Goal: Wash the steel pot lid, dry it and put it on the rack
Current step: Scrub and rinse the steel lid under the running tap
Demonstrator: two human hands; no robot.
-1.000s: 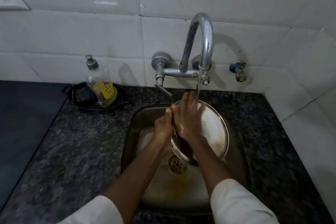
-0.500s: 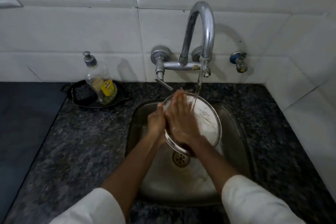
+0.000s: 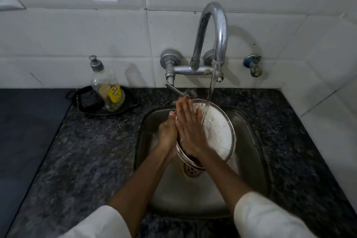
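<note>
Both hands [image 3: 179, 131] shifted slightly on soapy steel lid [image 3: 218, 133], tilted over sink [image 3: 249, 131]

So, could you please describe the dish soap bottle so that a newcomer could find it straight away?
Start at the steel sink and look left along the dark granite counter to the tiled wall. There a round black tray holds one clear plastic bottle, the only thing with a yellow label and grey push cap.

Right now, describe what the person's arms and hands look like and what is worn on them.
Both forearms are bare, with loose white sleeves pushed up toward the elbows. The left hand and right hand are bare: no gloves, and no rings, watch or bracelets that I can see. Both look wet.
</note>
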